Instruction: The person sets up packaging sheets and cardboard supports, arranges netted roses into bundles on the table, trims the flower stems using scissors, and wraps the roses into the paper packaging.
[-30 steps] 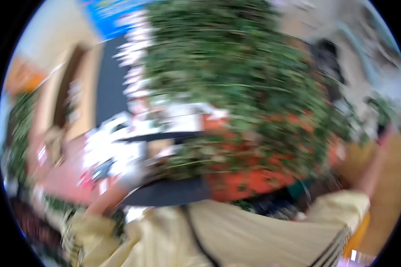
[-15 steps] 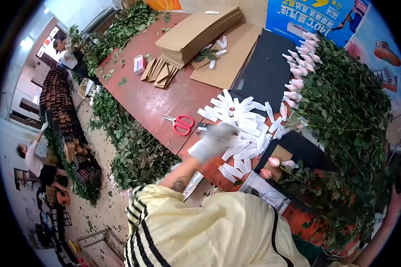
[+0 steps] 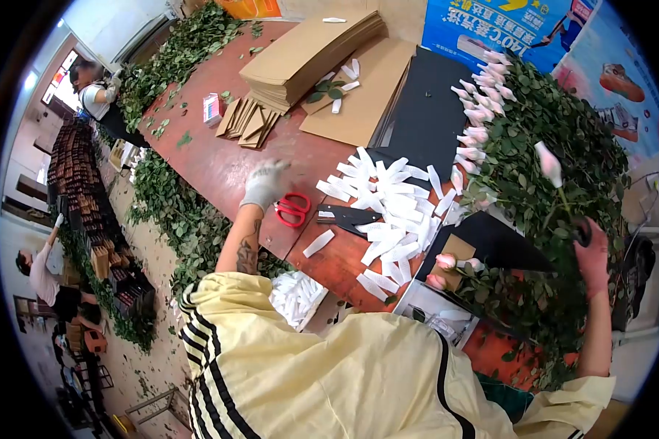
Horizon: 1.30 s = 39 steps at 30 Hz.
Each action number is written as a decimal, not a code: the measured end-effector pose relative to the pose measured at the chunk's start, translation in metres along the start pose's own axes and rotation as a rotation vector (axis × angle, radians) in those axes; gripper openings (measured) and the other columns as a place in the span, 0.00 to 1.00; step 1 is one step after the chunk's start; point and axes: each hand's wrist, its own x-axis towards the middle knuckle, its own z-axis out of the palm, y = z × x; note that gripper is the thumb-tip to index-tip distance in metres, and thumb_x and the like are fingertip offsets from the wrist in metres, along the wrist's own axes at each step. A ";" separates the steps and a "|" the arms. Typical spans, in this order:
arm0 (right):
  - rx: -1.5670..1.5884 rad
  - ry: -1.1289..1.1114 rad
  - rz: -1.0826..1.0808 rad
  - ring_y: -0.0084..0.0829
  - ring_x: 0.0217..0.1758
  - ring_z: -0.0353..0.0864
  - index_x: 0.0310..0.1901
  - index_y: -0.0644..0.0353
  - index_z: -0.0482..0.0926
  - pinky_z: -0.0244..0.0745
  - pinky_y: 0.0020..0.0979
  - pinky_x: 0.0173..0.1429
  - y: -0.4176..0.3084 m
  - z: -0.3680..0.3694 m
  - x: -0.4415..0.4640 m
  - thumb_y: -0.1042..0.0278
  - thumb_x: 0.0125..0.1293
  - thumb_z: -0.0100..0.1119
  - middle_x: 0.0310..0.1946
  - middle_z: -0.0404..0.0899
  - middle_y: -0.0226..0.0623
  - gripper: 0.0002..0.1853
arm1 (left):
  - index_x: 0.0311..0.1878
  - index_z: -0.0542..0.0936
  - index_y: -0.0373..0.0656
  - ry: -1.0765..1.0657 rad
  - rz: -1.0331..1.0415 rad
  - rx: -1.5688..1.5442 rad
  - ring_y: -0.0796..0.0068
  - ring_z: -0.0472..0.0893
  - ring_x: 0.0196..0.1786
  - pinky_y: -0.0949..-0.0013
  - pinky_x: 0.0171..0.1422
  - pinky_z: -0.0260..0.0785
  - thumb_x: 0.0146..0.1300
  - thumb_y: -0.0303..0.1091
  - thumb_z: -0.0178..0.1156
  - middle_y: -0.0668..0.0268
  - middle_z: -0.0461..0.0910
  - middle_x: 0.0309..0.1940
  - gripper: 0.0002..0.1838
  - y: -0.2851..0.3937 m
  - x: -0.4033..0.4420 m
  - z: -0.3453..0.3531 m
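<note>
My left hand (image 3: pixel 265 184), in a whitish glove, is over the red table just beside the red-handled scissors (image 3: pixel 293 210). Its fingers are blurred, and the glove covers the scissor blades; whether it touches them I cannot tell. In my right hand (image 3: pixel 593 252), in a pinkish glove with dark fingers, is the stem of a rose (image 3: pixel 548 165), its pale pink bud sleeved in white and pointing up. A pile of white foam sleeves (image 3: pixel 395 205) spreads across the table's middle, with a black-handled tool (image 3: pixel 348 217) at its left edge. One loose sleeve (image 3: pixel 318 244) lies apart.
Sleeved roses (image 3: pixel 483 102) line the leafy heap (image 3: pixel 556 132) at right. Cardboard sheets (image 3: pixel 307 58) are stacked at the back. Several pink buds rest on a black board (image 3: pixel 498 241). A box of sleeves (image 3: pixel 298 296) sits below the table edge. Two people work at left.
My left hand has moved left from the sleeve pile to the scissors, uncovering the black-handled tool. My right hand has come further into view, with the sleeved rose now visible in it.
</note>
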 end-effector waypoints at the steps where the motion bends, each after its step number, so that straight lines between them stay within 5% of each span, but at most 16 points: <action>1: 0.022 -0.158 0.031 0.45 0.63 0.67 0.60 0.60 0.68 0.60 0.39 0.66 -0.013 -0.002 0.005 0.77 0.49 0.63 0.58 0.70 0.44 0.32 | 0.56 0.75 0.52 0.004 -0.001 0.003 0.59 0.71 0.60 0.61 0.64 0.65 0.48 0.36 0.62 0.62 0.73 0.57 0.27 -0.007 -0.004 0.008; 3: -0.007 -0.031 -0.013 0.46 0.65 0.64 0.62 0.59 0.65 0.59 0.41 0.68 -0.018 0.011 -0.005 0.77 0.52 0.62 0.62 0.66 0.45 0.33 | 0.58 0.74 0.54 -0.239 0.213 0.091 0.60 0.70 0.62 0.62 0.64 0.65 0.48 0.41 0.63 0.62 0.73 0.57 0.29 -0.023 -0.014 0.030; 7: -0.070 0.011 0.014 0.43 0.68 0.63 0.64 0.60 0.61 0.58 0.39 0.70 -0.053 -0.013 -0.025 0.77 0.54 0.61 0.66 0.62 0.44 0.34 | 0.52 0.75 0.49 -0.355 0.151 0.087 0.59 0.74 0.58 0.61 0.61 0.66 0.49 0.42 0.63 0.59 0.75 0.53 0.24 -0.014 -0.030 0.022; 10: 0.698 0.009 -0.212 0.40 0.68 0.62 0.64 0.61 0.61 0.58 0.40 0.71 -0.091 -0.035 -0.038 0.76 0.54 0.62 0.66 0.59 0.47 0.34 | 0.48 0.75 0.43 -0.437 0.064 -0.030 0.57 0.76 0.53 0.60 0.58 0.68 0.47 0.41 0.64 0.56 0.77 0.49 0.24 -0.029 -0.041 0.039; 15: 1.252 -0.258 -0.089 0.45 0.65 0.66 0.61 0.62 0.66 0.66 0.43 0.65 -0.194 -0.064 -0.088 0.70 0.45 0.69 0.61 0.64 0.50 0.37 | 0.47 0.74 0.37 -0.372 0.039 -0.192 0.52 0.78 0.49 0.59 0.53 0.71 0.43 0.42 0.66 0.49 0.79 0.43 0.28 -0.024 -0.055 0.041; 17: 1.006 -0.326 -0.507 0.44 0.63 0.69 0.56 0.61 0.72 0.69 0.40 0.62 -0.203 -0.061 -0.091 0.67 0.42 0.70 0.59 0.67 0.49 0.34 | 0.48 0.74 0.37 -0.330 -0.030 -0.265 0.52 0.78 0.50 0.60 0.54 0.70 0.42 0.42 0.66 0.48 0.79 0.43 0.29 -0.020 -0.060 0.044; 20: 1.130 -0.625 -0.499 0.40 0.55 0.74 0.50 0.58 0.76 0.70 0.36 0.57 -0.246 -0.062 -0.099 0.68 0.49 0.67 0.54 0.72 0.43 0.24 | 0.46 0.78 0.36 -0.639 0.018 -0.717 0.77 0.79 0.36 0.68 0.39 0.74 0.52 0.33 0.62 0.64 0.82 0.35 0.18 -0.017 -0.062 0.026; 22: 1.185 -0.431 -0.482 0.36 0.45 0.77 0.48 0.58 0.78 0.71 0.34 0.54 -0.265 -0.038 -0.126 0.70 0.57 0.61 0.46 0.77 0.39 0.16 | 0.50 0.78 0.37 -0.342 0.174 -0.838 0.80 0.77 0.35 0.73 0.38 0.72 0.55 0.28 0.60 0.69 0.80 0.33 0.17 -0.005 -0.076 0.000; 24: 1.652 -0.661 -0.241 0.26 0.38 0.78 0.46 0.61 0.77 0.74 0.29 0.46 -0.286 -0.019 -0.129 0.70 0.58 0.60 0.37 0.79 0.38 0.14 | 0.45 0.77 0.37 -0.015 0.025 -1.152 0.83 0.74 0.32 0.75 0.35 0.69 0.55 0.25 0.59 0.72 0.78 0.32 0.13 0.052 -0.104 -0.064; 25: 1.774 -0.724 -0.184 0.22 0.36 0.77 0.47 0.61 0.76 0.74 0.28 0.42 -0.297 -0.003 -0.131 0.68 0.62 0.57 0.35 0.78 0.35 0.13 | 0.38 0.77 0.38 0.068 0.103 -0.956 0.81 0.74 0.30 0.74 0.31 0.68 0.53 0.24 0.60 0.70 0.78 0.30 0.08 0.077 -0.123 -0.099; 28: 2.248 -0.689 -0.026 0.21 0.33 0.78 0.52 0.59 0.70 0.74 0.23 0.34 -0.310 -0.019 -0.124 0.63 0.66 0.55 0.34 0.76 0.29 0.16 | 0.33 0.76 0.42 0.708 0.971 -0.384 0.72 0.73 0.24 0.70 0.26 0.64 0.47 0.25 0.64 0.68 0.75 0.26 0.09 0.135 -0.140 -0.124; 30: 2.404 -0.720 0.075 0.20 0.33 0.78 0.52 0.59 0.70 0.74 0.21 0.33 -0.297 -0.031 -0.126 0.63 0.65 0.57 0.34 0.76 0.29 0.16 | 0.29 0.74 0.46 0.474 1.371 -0.464 0.61 0.75 0.25 0.62 0.26 0.65 0.40 0.25 0.66 0.65 0.74 0.26 0.12 0.199 -0.144 -0.143; 33: 2.426 -0.357 0.083 0.17 0.35 0.78 0.56 0.59 0.69 0.73 0.18 0.32 -0.254 -0.042 -0.152 0.61 0.62 0.62 0.40 0.77 0.30 0.23 | 0.24 0.73 0.47 0.385 1.692 -0.269 0.64 0.74 0.25 0.63 0.24 0.65 0.31 0.28 0.64 0.67 0.72 0.24 0.12 0.263 -0.145 -0.163; 35: 2.441 -0.260 0.215 0.18 0.36 0.78 0.57 0.59 0.69 0.74 0.21 0.34 -0.232 -0.030 -0.180 0.61 0.62 0.63 0.42 0.78 0.30 0.24 | 0.25 0.75 0.47 0.268 1.796 -0.217 0.64 0.74 0.26 0.62 0.24 0.65 0.30 0.29 0.63 0.67 0.71 0.24 0.13 0.310 -0.156 -0.170; 37: 2.167 0.072 0.079 0.19 0.38 0.78 0.59 0.57 0.68 0.74 0.25 0.39 -0.209 -0.046 -0.195 0.60 0.61 0.63 0.41 0.78 0.30 0.26 | 0.29 0.78 0.47 0.262 1.803 -0.084 0.66 0.75 0.29 0.64 0.27 0.67 0.35 0.31 0.62 0.67 0.72 0.27 0.11 0.359 -0.162 -0.171; 39: 2.533 -0.203 0.550 0.23 0.45 0.77 0.64 0.56 0.63 0.73 0.29 0.44 -0.183 -0.039 -0.220 0.57 0.60 0.64 0.49 0.75 0.33 0.33 | 0.30 0.78 0.46 0.138 1.983 -0.041 0.68 0.77 0.31 0.66 0.30 0.70 0.38 0.30 0.62 0.68 0.72 0.28 0.11 0.403 -0.172 -0.161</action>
